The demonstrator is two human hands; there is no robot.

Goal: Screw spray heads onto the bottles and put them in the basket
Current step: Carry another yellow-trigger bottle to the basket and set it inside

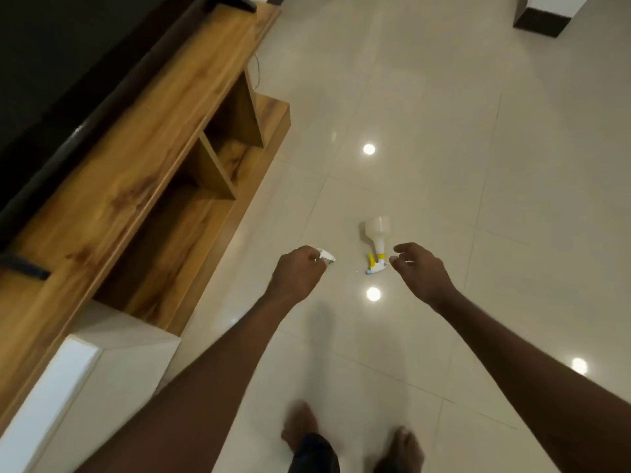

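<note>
The room is dim and warm-toned, lit from overhead: three small round ceiling lamps show as hard white glare spots on the glossy tiled floor [444, 131], one far out, one between the forearms, one by the right arm. The polished tiles carry a soft sheen and a faint grey shadow below the left hand [300, 273]. The dark panel above the wooden cabinet [136, 165] swallows almost all light. Motion blur smears the feet [403, 448] at the bottom edge, and fingers look soft. Wide-angle distortion bends the cabinet's long edges and stretches both forearms toward the lower corners. Fine detail is mushy throughout.
</note>
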